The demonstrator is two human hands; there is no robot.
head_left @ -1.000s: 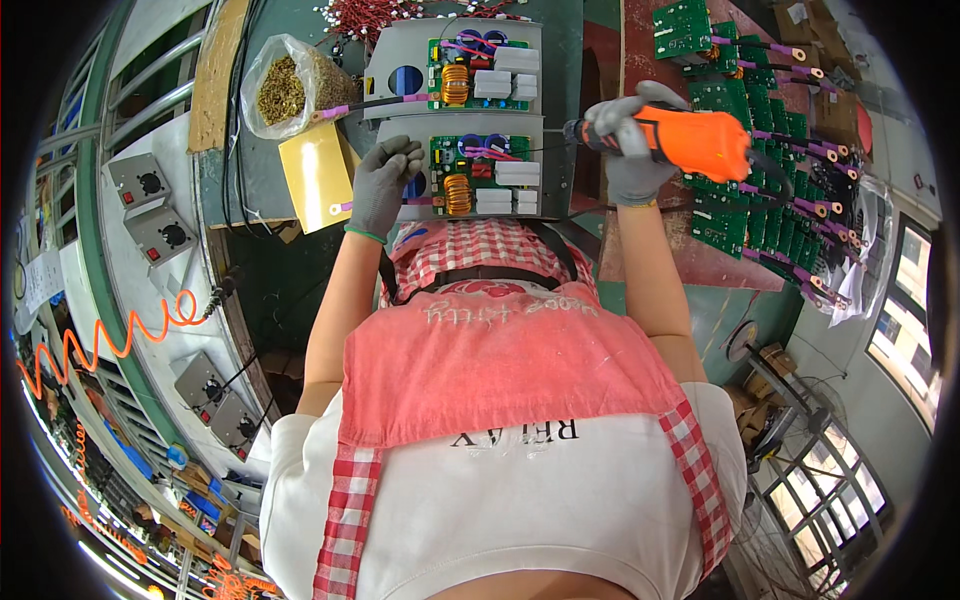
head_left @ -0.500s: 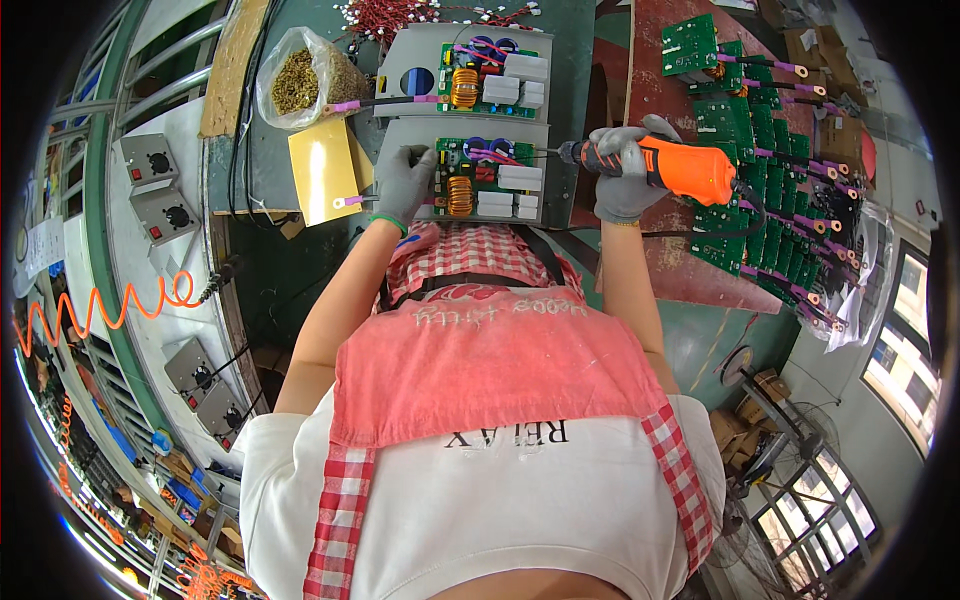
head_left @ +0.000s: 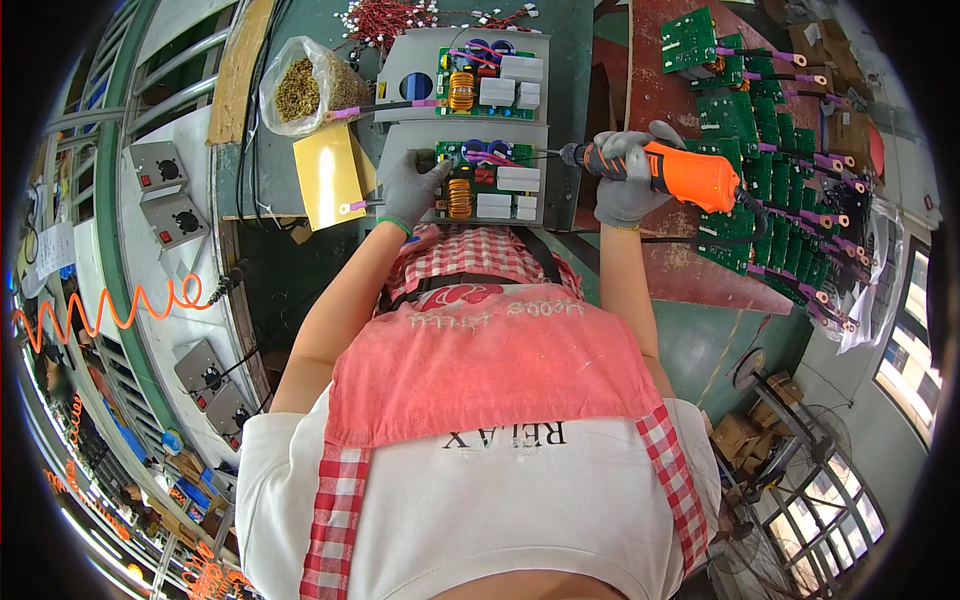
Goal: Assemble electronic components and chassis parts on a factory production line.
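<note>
Head view: left hand point(head_left: 412, 188), grey glove, lies spread on the left edge of the near grey tray point(head_left: 478, 176), fingers pressing on it, not wrapped round anything. That tray sits on the table point(head_left: 575, 70) straight ahead of the person and carries a green circuit board point(head_left: 487, 182) with a copper coil and white blocks. Right hand point(head_left: 625, 180), also gloved, is closed round an orange electric screwdriver point(head_left: 668, 170); the bit points left and meets the board's upper right corner. A second tray with the same kind of board point(head_left: 478, 80) lies just beyond, touching the first. Clear bag of small brass-coloured parts point(head_left: 305, 88) and a yellow card point(head_left: 330, 178) sit left of the trays. Rows of green boards with purple-tipped leads point(head_left: 775, 150) are stacked on the red surface to the right. Pink checked apron point(head_left: 480, 350) fills the lower middle.
</note>
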